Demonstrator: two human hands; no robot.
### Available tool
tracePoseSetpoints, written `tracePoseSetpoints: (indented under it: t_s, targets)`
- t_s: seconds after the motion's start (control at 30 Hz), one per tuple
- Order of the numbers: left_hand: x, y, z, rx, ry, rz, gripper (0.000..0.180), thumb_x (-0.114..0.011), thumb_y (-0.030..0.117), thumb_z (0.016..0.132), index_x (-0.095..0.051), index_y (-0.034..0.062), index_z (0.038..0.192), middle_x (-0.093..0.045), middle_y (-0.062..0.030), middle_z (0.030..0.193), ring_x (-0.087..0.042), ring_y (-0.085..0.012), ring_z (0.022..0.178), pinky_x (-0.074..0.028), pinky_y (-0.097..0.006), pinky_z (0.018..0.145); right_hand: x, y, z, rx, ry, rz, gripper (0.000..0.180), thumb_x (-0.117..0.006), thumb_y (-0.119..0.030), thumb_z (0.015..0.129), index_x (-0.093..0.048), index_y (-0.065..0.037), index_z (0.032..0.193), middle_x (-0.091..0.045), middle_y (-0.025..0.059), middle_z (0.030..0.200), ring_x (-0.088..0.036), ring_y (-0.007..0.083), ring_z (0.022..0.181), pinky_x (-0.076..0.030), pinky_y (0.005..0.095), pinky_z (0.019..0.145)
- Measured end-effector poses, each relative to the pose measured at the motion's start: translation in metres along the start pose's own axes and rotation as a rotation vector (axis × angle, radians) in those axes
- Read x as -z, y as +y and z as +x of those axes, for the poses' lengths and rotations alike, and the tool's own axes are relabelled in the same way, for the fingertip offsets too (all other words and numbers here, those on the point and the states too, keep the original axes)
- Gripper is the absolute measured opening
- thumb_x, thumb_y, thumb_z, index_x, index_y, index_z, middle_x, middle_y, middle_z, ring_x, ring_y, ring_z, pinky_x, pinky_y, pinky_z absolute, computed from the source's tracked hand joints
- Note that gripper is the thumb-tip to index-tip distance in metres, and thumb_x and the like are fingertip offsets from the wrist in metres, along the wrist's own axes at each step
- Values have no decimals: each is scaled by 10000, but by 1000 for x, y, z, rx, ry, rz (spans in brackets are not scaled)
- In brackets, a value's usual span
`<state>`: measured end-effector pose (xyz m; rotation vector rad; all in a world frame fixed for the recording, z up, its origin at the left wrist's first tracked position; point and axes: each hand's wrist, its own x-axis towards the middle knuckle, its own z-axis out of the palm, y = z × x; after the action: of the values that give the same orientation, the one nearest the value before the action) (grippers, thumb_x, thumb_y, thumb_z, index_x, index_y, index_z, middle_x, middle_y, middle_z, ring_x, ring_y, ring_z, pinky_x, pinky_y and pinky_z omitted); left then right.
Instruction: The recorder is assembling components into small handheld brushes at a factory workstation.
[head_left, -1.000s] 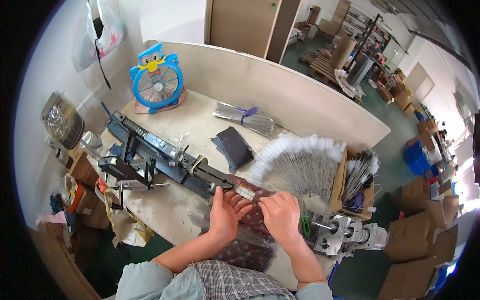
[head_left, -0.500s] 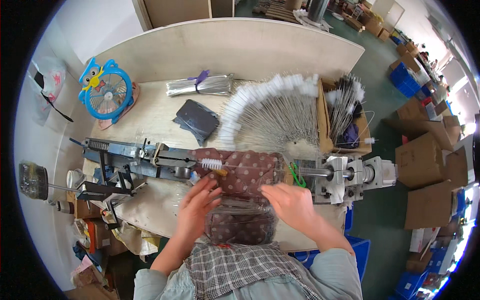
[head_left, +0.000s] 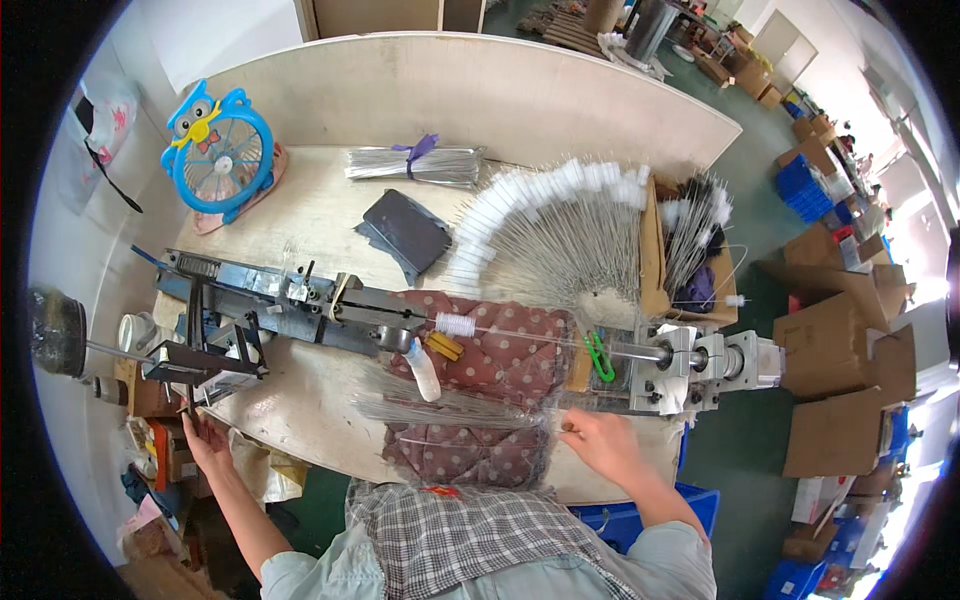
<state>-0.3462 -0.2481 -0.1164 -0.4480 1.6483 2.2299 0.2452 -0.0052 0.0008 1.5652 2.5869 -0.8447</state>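
Observation:
My left hand [head_left: 208, 440] is at the far left, its fingers stretched up against the lower end of a dark metal lever frame [head_left: 205, 370]. My right hand [head_left: 600, 440] is pinched closed at the right end of a bundle of thin metal wires [head_left: 450, 407], seemingly on one wire. Above them, a brush with white bristles [head_left: 456, 325] lies in line with the machine, its wire stem stretching right to the metal spindle [head_left: 640, 352]. A white squeeze bottle [head_left: 424, 375] and a yellow piece [head_left: 444, 347] rest on the dotted brown cushion [head_left: 510, 350].
Finished white-tipped brushes [head_left: 560, 220] fan out behind, beside a cardboard box [head_left: 655, 250] of more brushes. A tied wire bundle [head_left: 415, 165], dark sheets [head_left: 405, 235] and a blue owl-shaped fan [head_left: 220, 160] stand at the back. Green snips [head_left: 600, 357] lie near the spindle.
My left hand has moved from beside the brush to the lever at far left, uncovering the bottle. My right hand has dropped toward the wires and pinched closed. The view has shifted slightly.

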Motion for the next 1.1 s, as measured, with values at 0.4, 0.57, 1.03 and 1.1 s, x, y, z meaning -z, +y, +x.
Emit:
tracePoseSetpoints:
  t_s: [0.4, 0.57, 1.03, 1.1]
  targets:
    - [-131, -94, -224, 579, -691, 47, 369, -564, 259, 874, -529, 38, 1167, -582, -104, 1096, -550, -232, 1052, -474, -385, 876, 5, 4, 0, 120, -79, -84, 223, -569, -171, 835, -617, -150, 1052, -615, 75, 867, -623, 273, 839, -516, 398, 677]
    - [-196, -137, -303, 286, -927, 412, 315, -534, 194, 877, -486, 32, 1143, -586, -90, 989, -561, -212, 890, -464, -377, 835, -15, 7, -3, 118, 52, 11, 248, -551, -115, 818, -611, -122, 1059, -599, 90, 902, -630, 296, 773, -527, 402, 645]
    - [-193, -35, -297, 1002, -1179, 77, 367, -419, 329, 963, -594, 16, 1041, -652, -141, 825, -575, -197, 546, -504, -320, 598, 98, 4, 7, 278, 513, -261, 224, -577, 36, 753, -597, 4, 974, -594, 114, 850, -600, 275, 746, -497, 363, 638]
    - [-205, -45, -307, 844, -1515, 534, 337, -444, 309, 959, -591, 19, 1047, -656, -124, 819, -611, -196, 606, -506, -322, 590, 109, 5, 15, 155, 661, -110, 234, -613, 50, 760, -618, 14, 991, -627, 130, 836, -612, 272, 734, -498, 339, 616]
